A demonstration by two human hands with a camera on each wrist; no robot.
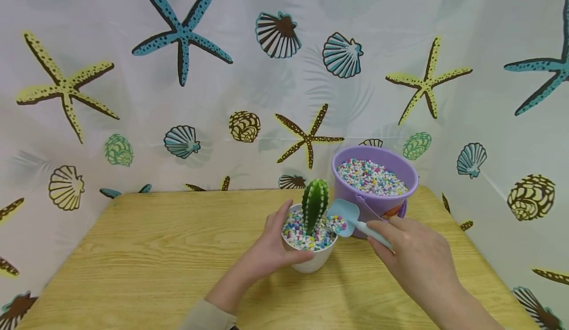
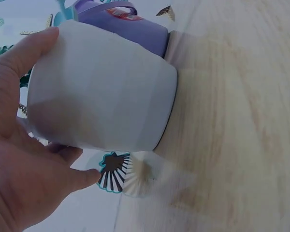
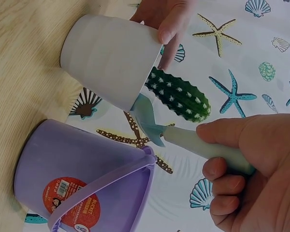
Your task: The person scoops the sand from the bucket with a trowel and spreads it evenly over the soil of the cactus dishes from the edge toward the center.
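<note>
A white pot stands on the table, filled with colourful beads, and a green cactus rises from them. My left hand grips the pot around its left side, thumb along the front near the rim. In my right hand is the handle of a light blue toy shovel. Its scoop carries some beads and sits at the pot's right rim, tipped toward the cactus. Just behind the scoop, the purple bucket holds many more of these beads.
The wooden table reaches back to a pale curtain printed with starfish and shells, which also hangs along both sides. A curved handle hangs down the bucket's front, across a red label.
</note>
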